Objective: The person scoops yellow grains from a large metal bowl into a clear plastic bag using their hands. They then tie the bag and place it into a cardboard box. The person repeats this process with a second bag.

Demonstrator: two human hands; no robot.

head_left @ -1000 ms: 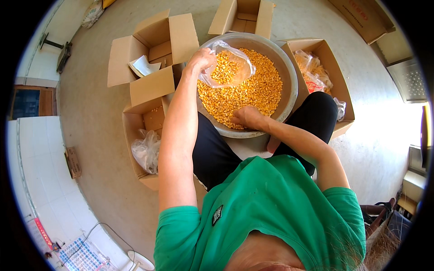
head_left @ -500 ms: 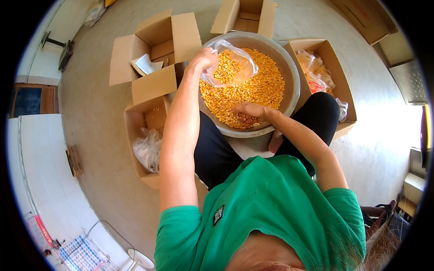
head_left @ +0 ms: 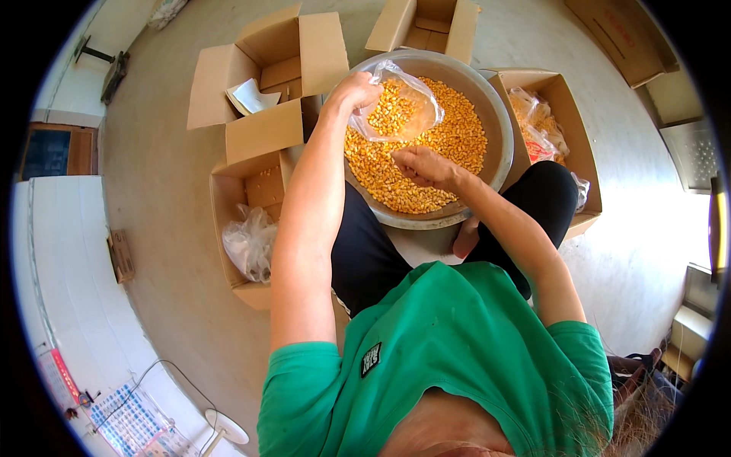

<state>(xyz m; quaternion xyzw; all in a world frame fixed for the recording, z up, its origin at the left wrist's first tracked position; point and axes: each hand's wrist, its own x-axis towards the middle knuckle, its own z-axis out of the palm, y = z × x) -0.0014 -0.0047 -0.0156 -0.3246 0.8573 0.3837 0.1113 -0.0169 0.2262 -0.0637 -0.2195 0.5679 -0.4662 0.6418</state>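
Many glossy kernels are lining a round metal basin. Remotely, I'm watching the left hand gripping a filmy bag, the right hand curled, palm hidden.

The bag is glossy plastic, the basin dull, seemingly metal, the carton matt cardboard.

The right hand has moved from the nearest corn kernels closer to the plastic bag.
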